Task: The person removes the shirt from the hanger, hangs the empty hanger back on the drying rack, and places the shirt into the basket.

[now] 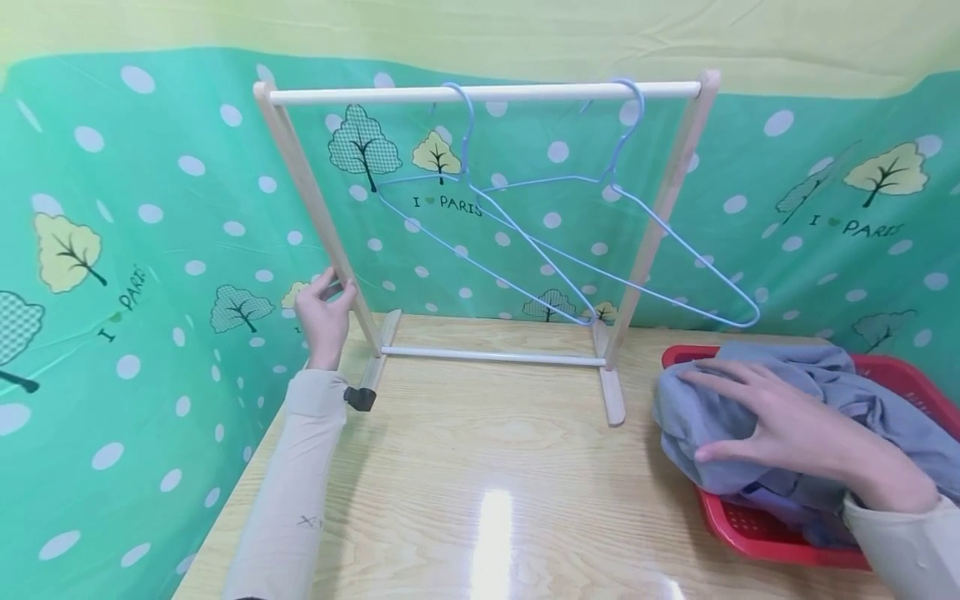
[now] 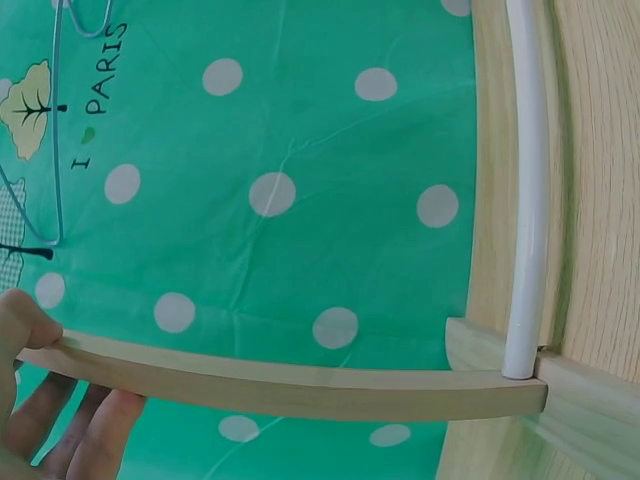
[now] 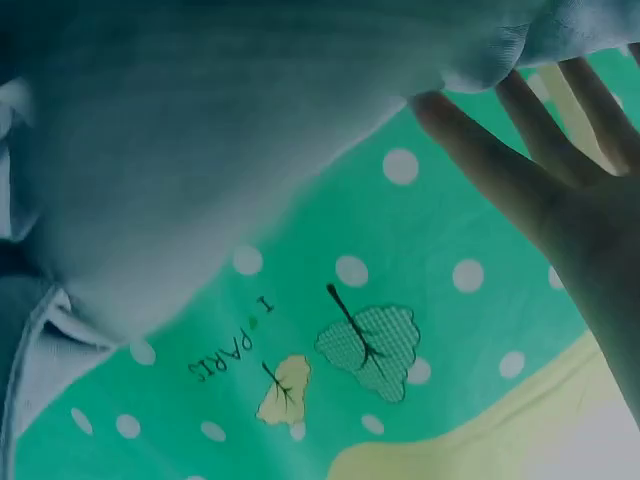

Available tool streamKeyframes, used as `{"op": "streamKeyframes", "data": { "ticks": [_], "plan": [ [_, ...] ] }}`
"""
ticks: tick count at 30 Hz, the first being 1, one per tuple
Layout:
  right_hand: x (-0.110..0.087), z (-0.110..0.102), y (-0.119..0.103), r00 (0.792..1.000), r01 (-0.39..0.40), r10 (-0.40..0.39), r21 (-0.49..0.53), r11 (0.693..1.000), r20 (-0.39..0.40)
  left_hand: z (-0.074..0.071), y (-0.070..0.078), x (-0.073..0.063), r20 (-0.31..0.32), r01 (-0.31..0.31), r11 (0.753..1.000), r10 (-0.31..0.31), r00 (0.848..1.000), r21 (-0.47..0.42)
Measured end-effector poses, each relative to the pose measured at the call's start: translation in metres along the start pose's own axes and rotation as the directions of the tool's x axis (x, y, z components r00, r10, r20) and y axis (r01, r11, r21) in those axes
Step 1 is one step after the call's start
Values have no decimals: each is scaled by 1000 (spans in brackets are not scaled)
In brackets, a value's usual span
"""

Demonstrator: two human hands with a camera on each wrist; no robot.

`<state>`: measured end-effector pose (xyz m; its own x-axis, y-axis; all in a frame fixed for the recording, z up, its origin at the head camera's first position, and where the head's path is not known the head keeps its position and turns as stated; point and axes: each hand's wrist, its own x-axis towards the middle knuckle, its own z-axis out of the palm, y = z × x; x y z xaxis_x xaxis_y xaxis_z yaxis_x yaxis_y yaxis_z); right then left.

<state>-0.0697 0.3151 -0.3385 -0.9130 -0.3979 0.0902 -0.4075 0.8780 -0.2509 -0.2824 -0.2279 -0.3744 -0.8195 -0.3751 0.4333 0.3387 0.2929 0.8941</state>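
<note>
Near the lower half of a small wooden clothes rack's left post, my left hand grips the wood. The left wrist view has the thumb on one side of that post and the fingers on the other. My right hand lies over a crumpled grey-blue garment, fingers spread and fairly straight. In the right wrist view its fingertips meet the edge of the cloth. A red basket holds this garment among other bunched clothes.
Two blue wire hangers, one left and one right, hang from the white top rail. A white lower bar joins the rack's feet. Behind the wooden table hangs a green dotted curtain.
</note>
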Motion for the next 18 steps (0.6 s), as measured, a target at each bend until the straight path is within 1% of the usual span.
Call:
{"op": "streamKeyframes", "data": {
  "ticks": [1, 4, 8, 14, 18],
  "plan": [
    [1, 2, -1, 1000, 7, -7, 19, 1000, 7, 0, 0, 0, -2, -3, 1000, 3, 1000, -1],
    [3, 10, -2, 998, 0, -2, 35, 999, 63, 1, 0, 0, -7, -10, 1000, 10, 1000, -2],
    [5, 19, -2, 991, -20, 20, 2, 1000, 133, 2, 0, 0, -7, 2, 1000, -2, 1000, -5],
    [13, 23, -4, 983, -5, 17, -64, 998, 185, 1, 0, 0, -8, 10, 1000, -10, 1000, -3],
    [17, 23, -6, 979, 14, -2, -57, 998, 204, 2, 0, -1, -11, 11, 1000, -11, 1000, -5]
  ]
}}
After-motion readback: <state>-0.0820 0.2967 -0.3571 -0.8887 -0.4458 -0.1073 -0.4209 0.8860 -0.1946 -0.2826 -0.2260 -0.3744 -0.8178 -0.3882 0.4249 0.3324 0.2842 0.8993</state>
